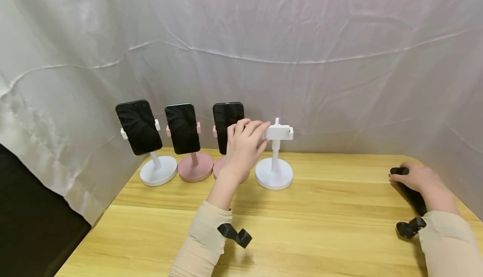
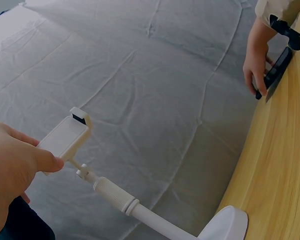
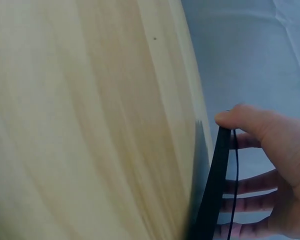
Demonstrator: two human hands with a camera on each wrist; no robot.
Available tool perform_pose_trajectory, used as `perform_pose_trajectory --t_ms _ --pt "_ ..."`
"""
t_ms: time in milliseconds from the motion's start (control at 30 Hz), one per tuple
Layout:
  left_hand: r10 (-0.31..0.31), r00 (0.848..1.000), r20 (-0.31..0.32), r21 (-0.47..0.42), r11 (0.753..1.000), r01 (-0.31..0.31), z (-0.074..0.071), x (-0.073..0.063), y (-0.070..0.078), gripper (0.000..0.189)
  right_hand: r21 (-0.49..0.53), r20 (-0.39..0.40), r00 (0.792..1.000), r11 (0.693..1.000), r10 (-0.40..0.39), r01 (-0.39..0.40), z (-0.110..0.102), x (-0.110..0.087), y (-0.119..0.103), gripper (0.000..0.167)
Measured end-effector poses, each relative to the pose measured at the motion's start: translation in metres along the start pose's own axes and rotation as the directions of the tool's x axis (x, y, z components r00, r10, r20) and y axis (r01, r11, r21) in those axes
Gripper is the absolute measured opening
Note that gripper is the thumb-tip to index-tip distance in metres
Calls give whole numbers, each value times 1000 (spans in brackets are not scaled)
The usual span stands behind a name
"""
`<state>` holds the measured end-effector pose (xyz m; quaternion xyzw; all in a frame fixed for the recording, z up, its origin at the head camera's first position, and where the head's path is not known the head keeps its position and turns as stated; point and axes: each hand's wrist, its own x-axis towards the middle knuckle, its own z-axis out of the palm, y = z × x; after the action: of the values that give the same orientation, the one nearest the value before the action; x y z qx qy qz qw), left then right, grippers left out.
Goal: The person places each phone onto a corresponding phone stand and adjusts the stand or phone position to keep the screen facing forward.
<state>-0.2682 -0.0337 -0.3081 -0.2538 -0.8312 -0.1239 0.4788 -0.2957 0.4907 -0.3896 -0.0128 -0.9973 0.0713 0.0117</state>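
My left hand (image 1: 244, 145) grips the left end of the white clamp (image 1: 278, 132) on a phone stand. In the left wrist view the thumb lies along the near side of the clamp (image 2: 65, 137), and the other fingers are mostly hidden. This stand's round white base (image 1: 274, 174) rests on the table, and its clamp carries no phone. Far to the right, my right hand (image 1: 424, 181) holds a black phone (image 1: 412, 197) by its far end. The right wrist view has the phone (image 3: 215, 180) edge-on between thumb and fingers, tilted over the wood.
Three stands to the left hold dark phones: a white stand (image 1: 159, 171), a pink stand (image 1: 195, 168), and another pink one partly behind my left forearm. The wooden table (image 1: 320, 222) ends at a hanging grey-white cloth (image 1: 339, 100).
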Motion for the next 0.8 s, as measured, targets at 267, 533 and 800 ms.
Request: perform_pose_trajectory --t_ms 267,533,800 --pt "0 1000 -1 1 1000 0 0 1 0 39 33 -61 997 998 52 -50 -5 -10 -6 82" --pt "-1 1000 11 0 1000 1 1 1 2 39 88 -80 989 990 122 -115 -4 -18 -13 94" --pt "0 1000 -9 13 1000 0 0 1 2 38 88 -107 987 990 121 -112 -11 -24 -24 93"
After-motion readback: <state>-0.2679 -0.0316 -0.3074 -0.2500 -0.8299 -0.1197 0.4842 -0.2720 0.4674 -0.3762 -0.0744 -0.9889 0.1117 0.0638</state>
